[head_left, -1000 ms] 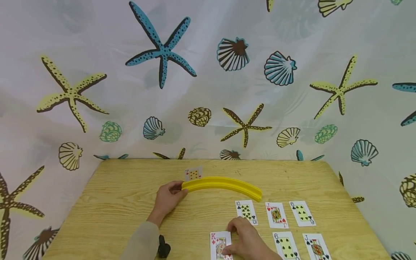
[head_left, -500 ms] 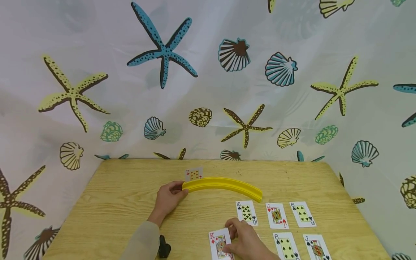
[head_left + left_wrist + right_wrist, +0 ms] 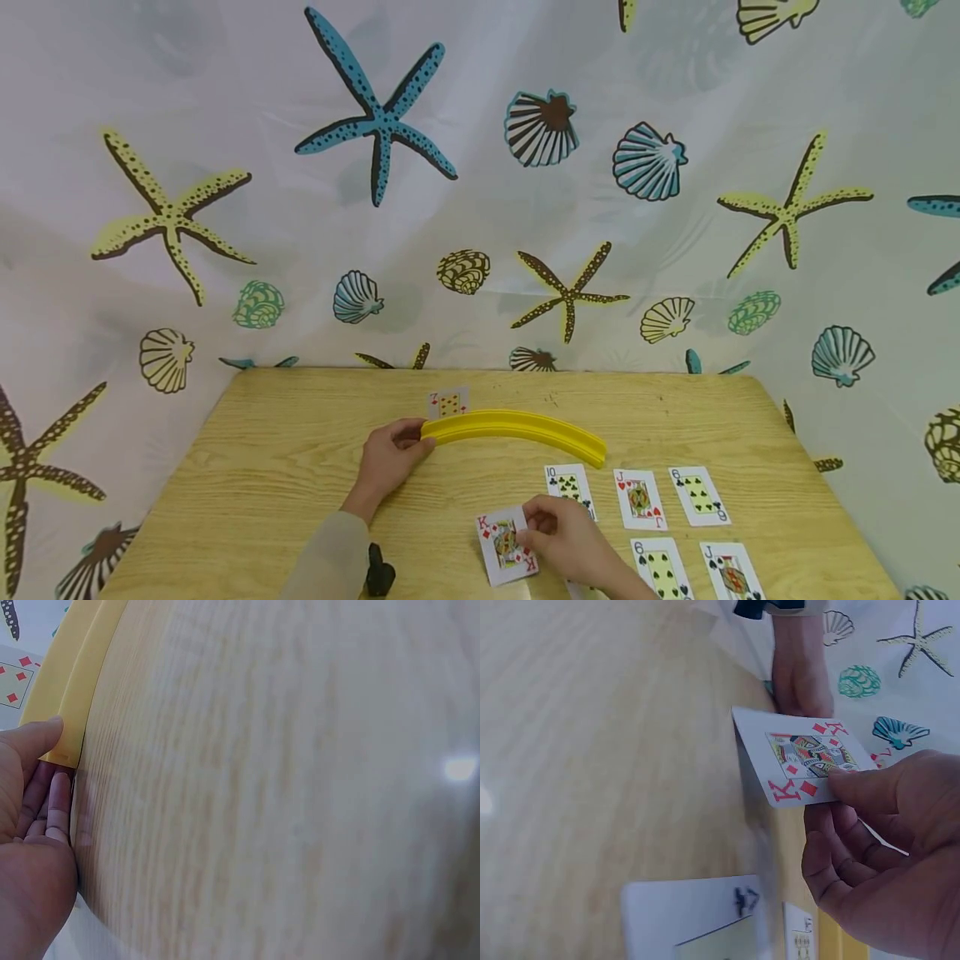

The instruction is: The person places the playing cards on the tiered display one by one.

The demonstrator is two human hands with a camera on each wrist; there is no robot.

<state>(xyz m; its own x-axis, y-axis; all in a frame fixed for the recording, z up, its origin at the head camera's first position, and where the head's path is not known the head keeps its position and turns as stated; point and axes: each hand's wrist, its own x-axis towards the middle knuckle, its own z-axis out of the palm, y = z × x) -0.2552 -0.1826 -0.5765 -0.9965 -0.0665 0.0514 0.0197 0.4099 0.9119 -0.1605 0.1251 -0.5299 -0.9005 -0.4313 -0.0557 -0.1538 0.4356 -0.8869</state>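
King of diamonds [image 3: 501, 547], face up and slightly tilted, is held above a pale wooden table [image 3: 262, 467], near six o'clock in my head camera's view. Through the right wrist camera I see the right hand [image 3: 566, 537] pinching it by one side, thumb on the printed face, fingers bent beneath. Taking that card as the dial's centre in the head view, I find the left hand [image 3: 388, 460] toward ten o'clock, gripping the left end of a curved yellow rack [image 3: 510, 422], thumb on top and fingers curled at its end. The rack arcs across twelve o'clock. At eleven, a seven of diamonds [image 3: 448, 403] shows behind it, lower edge hidden from me. Between one and two lies a ten of clubs [image 3: 567, 482], partly covered by the right hand. Between two and three lie a jack of hearts [image 3: 639, 498] and a black six [image 3: 697, 496]; at three, a six of spades [image 3: 662, 568] and jack of spades [image 3: 731, 571]. Toward nine, a small black object [image 3: 380, 573] rests beside a beige sleeve [image 3: 326, 558].
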